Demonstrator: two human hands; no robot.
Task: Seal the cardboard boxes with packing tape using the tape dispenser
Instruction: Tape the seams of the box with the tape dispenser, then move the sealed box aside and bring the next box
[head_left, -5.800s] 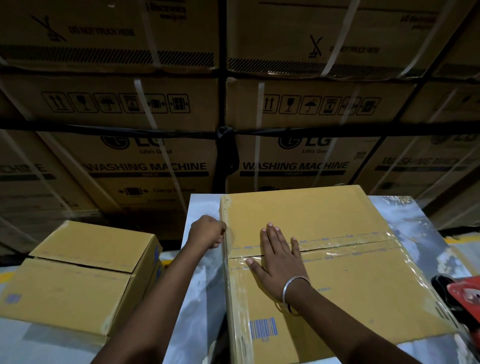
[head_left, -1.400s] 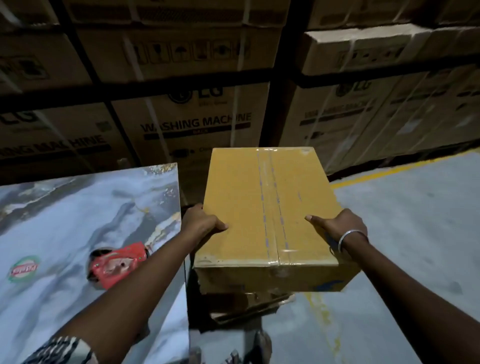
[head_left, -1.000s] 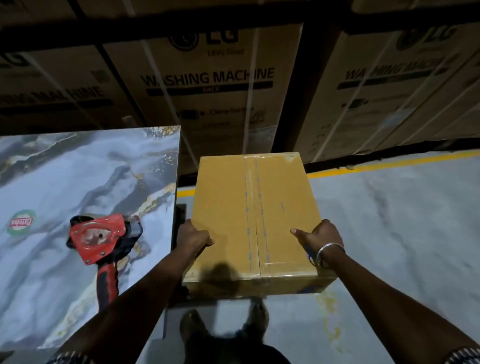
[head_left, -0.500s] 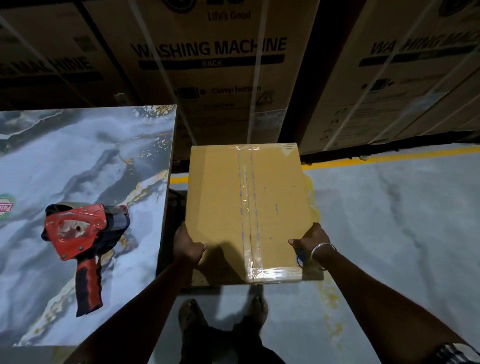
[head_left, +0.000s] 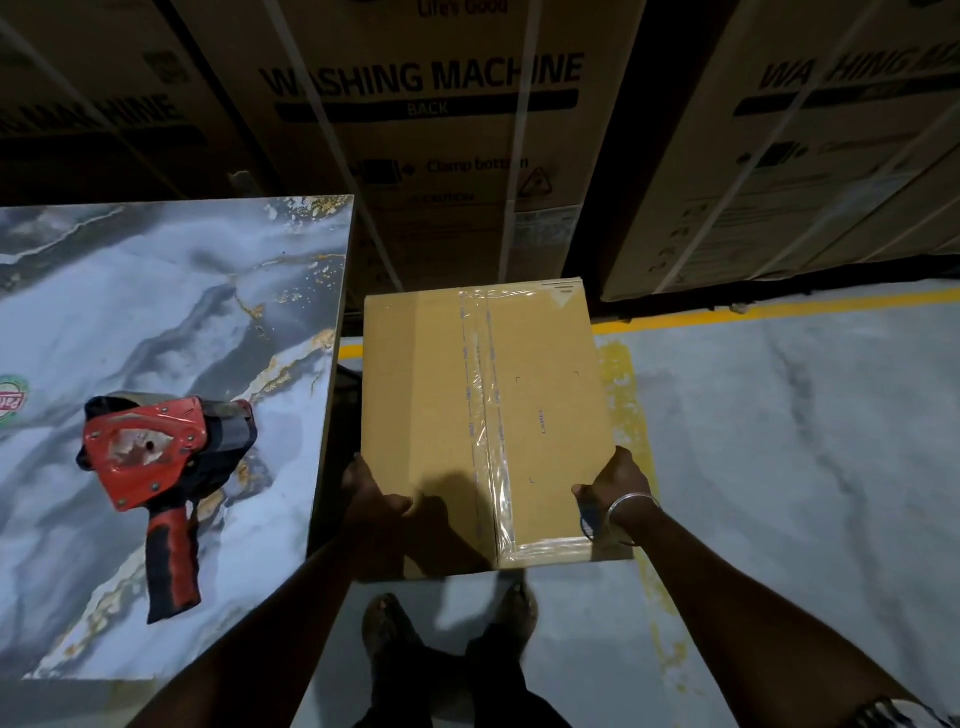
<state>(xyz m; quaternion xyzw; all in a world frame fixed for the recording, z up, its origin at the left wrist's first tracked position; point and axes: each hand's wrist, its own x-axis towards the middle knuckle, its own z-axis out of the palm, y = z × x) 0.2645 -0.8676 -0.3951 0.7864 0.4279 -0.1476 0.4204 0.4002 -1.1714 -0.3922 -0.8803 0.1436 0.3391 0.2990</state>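
Cardboard box (head_left: 519, 415): clear tape along centre seam (glossy), over floor beside the table's (head_left: 156, 312) right edge. My left hand (head_left: 374, 501) and right hand (head_left: 610, 480) grip its near corners. Box is lower than 0.5 s ago; tape dispenser (head_left: 156, 467) unmoved.

Tan cardboard box (head_left: 540, 415) bearing clear glossy tape (head_left: 485, 415); red-and-black tape dispenser (head_left: 156, 467); grey-white marbled bench (head_left: 156, 291) showing gold veining.

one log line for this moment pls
box: taped, off table | left hand: grips box | right hand: grips box | tape dispenser: idle on table
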